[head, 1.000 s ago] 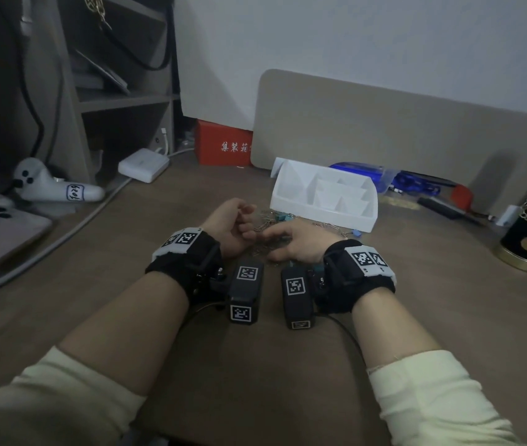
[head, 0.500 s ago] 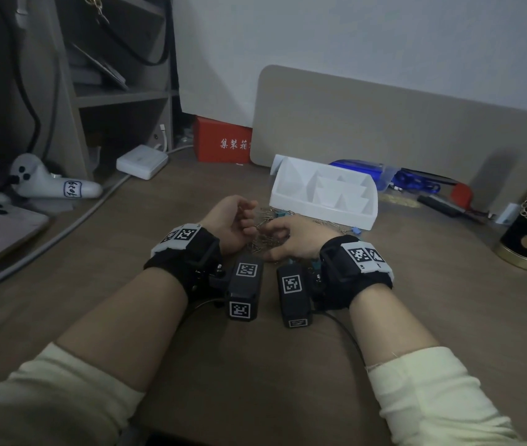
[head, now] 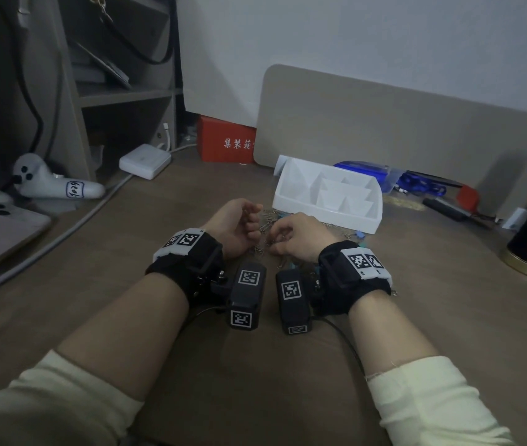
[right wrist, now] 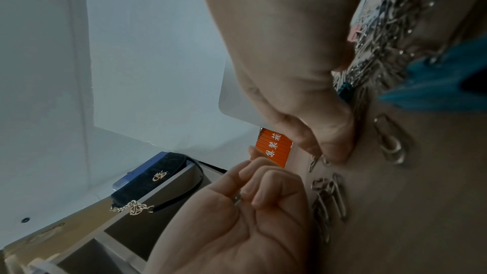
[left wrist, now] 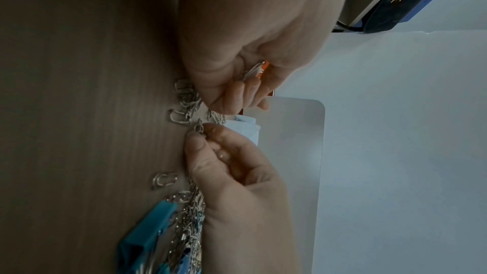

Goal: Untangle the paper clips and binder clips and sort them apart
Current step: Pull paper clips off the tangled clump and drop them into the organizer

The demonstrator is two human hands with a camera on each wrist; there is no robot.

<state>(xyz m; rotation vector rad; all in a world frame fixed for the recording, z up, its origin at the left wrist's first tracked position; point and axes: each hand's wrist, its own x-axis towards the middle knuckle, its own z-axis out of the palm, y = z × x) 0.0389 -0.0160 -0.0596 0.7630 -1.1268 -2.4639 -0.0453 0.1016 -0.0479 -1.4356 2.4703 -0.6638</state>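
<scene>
Head view: both hands meet over the clip pile (head: 271, 220), just before the white organizer (head: 329, 201) on the desk (head: 448, 317).

L wrist view: left hand (left wrist: 237, 49) curls around some paper clips (left wrist: 253, 71).

R wrist view: right hand (right wrist: 303, 91) pinches one paper clip (right wrist: 315, 163); a teal binder clip (right wrist: 442, 82) lies in the pile.

It looked like a home desk: a wooden desktop (head: 448, 317) against a white wall (head: 352, 43), open shelves (head: 120, 94) with cables, a white charger (head: 145, 161), a game controller (head: 53, 185), a red box (head: 226, 143) and a white desk organizer (head: 326, 197).
</scene>
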